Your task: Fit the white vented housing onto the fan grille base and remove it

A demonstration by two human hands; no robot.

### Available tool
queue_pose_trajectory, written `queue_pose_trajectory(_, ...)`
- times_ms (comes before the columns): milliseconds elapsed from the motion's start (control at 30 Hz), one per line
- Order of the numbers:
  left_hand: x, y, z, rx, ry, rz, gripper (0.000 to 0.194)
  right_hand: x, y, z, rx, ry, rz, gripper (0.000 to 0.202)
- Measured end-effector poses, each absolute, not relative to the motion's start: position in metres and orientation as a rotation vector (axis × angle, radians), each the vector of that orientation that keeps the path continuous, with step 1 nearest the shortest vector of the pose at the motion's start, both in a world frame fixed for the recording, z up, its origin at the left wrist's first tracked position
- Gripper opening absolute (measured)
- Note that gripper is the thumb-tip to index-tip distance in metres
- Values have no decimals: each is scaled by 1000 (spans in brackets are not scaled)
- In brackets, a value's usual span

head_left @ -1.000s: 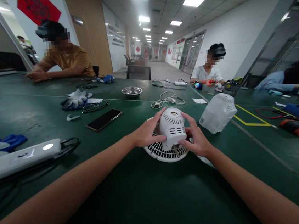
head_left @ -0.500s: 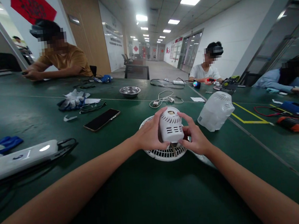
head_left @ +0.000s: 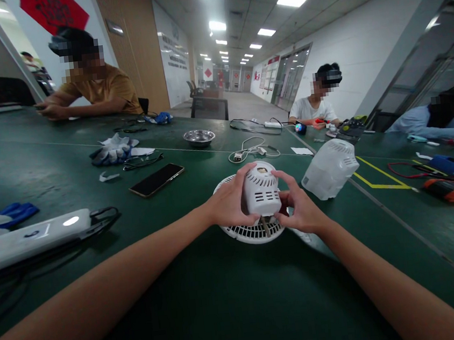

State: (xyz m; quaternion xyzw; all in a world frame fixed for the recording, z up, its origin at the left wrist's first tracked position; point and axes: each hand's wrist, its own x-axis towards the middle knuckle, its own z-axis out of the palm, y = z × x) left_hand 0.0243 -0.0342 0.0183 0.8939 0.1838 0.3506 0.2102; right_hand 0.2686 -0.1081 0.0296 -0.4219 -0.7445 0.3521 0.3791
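Observation:
A white slotted fan motor housing (head_left: 266, 195) sits over a round white fan grille (head_left: 250, 235) on the green table in the head view. My left hand (head_left: 230, 202) is closed round the housing's left side, its thumb low and its fingers near the top. My right hand (head_left: 303, 208) grips the opposite side, with forefinger at the upper edge and thumb at the lower one. A brownish strip or shaft (head_left: 265, 226) shows below the housing. Partly behind my right forearm, a pale, flat part (head_left: 311, 239) lies on the table.
Right of my hands stands a translucent white plastic shell (head_left: 330, 170). A phone (head_left: 157, 179), work gloves (head_left: 113, 149), a metal bowl (head_left: 199, 137) and a white cable (head_left: 249, 151) lie beyond. At left is a long white device (head_left: 35, 239). Several people sit around the table.
The whole view has shifted very slightly, moving things a little to the right. Both hands keep the same hold on the housing.

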Motion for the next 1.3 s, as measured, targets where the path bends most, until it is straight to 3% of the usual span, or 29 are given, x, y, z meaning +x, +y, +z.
queue_pose_trajectory(467, 18, -28, 16, 2536, 474, 934, 123, 267, -107, 29, -1060, -1937, 863, 88)
queue_pose_trajectory(633, 23, -31, 16, 2573, 632, 962, 125, 264, -103, 23, -1161, -1956, 563, 88)
queue_pose_trajectory(800, 22, -31, 19, 2567, 701, 978, 101, 270, -98, 22, -1208, -1981, 211, 82)
queue_pose_trajectory(1000, 12, -14, 10, 2316, 980, 1016, 60, 287, -89, 20, -1216, -1910, 291, 72)
queue_pose_trajectory(1200, -1, 12, -14, 1940, 1211, 981, 51, 285, -88, 21, -1336, -1963, 384, 110)
queue_pose_trajectory(1300, -5, 15, -18, 1875, 1108, 1044, 50, 284, -90, 22, -1329, -1947, 381, 112)
